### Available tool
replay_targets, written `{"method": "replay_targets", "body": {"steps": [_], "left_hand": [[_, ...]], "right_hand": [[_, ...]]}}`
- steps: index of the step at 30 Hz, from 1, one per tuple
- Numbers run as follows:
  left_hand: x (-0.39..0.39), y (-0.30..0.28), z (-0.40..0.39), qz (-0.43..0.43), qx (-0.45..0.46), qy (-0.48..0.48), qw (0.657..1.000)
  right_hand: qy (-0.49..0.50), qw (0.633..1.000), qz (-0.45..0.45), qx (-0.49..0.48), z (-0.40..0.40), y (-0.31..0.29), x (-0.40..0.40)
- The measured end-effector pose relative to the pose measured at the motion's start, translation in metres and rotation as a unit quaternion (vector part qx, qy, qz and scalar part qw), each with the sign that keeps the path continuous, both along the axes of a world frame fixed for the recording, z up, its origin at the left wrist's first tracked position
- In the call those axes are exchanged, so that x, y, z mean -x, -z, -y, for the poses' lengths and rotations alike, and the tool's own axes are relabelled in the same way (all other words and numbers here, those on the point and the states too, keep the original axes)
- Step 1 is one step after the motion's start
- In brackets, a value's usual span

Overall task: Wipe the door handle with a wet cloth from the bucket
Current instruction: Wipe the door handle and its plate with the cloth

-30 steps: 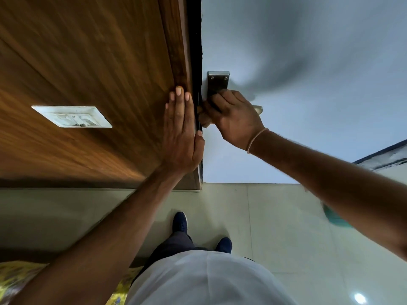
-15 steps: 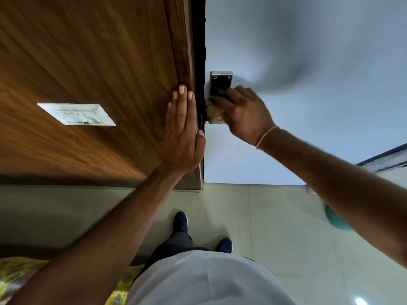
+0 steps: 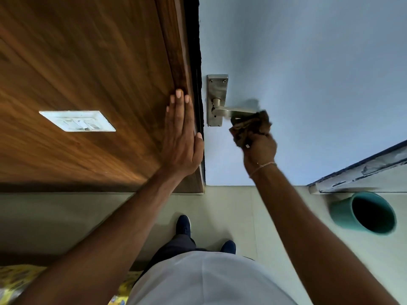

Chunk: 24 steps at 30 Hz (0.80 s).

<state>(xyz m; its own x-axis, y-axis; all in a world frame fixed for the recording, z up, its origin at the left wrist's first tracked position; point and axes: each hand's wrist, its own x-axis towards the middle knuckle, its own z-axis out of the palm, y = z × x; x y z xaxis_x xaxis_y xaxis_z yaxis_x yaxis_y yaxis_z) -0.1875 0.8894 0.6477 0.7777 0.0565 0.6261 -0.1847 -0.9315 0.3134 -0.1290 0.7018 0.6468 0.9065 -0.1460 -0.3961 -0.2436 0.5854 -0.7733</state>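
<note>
— Steel lever first: where's the door handle (image 3: 233, 111) on your feed?

— On the pale blue door (image 3: 308, 62), fixed to an upright metal backplate (image 3: 217, 89) close to the door's edge. The lever runs out to the right from the plate. I can see its near half; the far tip is covered.

— Covered by what?

— A brown cloth (image 3: 253, 126), bunched up. I've got my right hand (image 3: 261, 150) closed round it from below, and the cloth is pressed against the lever's outer end and underside. A thin bracelet sits on that wrist.

— And the other one?

— My left hand (image 3: 181, 137) is flat and open, fingers together, palm against the wooden frame (image 3: 176, 51) just left of the door's edge. It holds nothing.

— Anything crowding the work?

— Only my own forearms crossing the view. A white switch plate (image 3: 77, 121) sits on the wood panelling (image 3: 77, 62), well left of the handle. Lower right, a teal bucket (image 3: 343, 212) stands on the tiled floor (image 3: 231, 205), near the wall base; its inside is too dark to read. Dark shoes (image 3: 183, 224) show below, and some yellow patterned fabric (image 3: 13, 280) at the bottom left corner.
</note>
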Motion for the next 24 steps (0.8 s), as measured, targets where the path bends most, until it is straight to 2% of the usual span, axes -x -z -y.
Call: {"method": "replay_targets", "body": {"steps": [2,5,9,18,24], "left_hand": [[0.0,0.0,-0.001,0.004,-0.008,-0.005,1.0],[0.002,-0.001,-0.002,0.007,-0.012,-0.005,1.0],[0.001,-0.001,-0.004,0.002,-0.01,0.002,1.0],[-0.002,0.004,-0.005,0.005,-0.01,-0.009,1.0],[-0.004,0.005,-0.005,0.01,-0.012,-0.016,1.0]], "right_hand": [[-0.036,0.982,-0.096,-0.159,-0.02,0.01,0.009],[-0.102,0.954,-0.192,-0.208,-0.047,0.013,0.009],[-0.127,0.918,-0.152,-0.344,-0.07,-0.001,-0.013],[-0.058,0.899,-0.139,-0.412,-0.049,0.001,-0.015],[-0.08,0.912,-0.122,-0.383,-0.053,-0.009,0.002]]}}
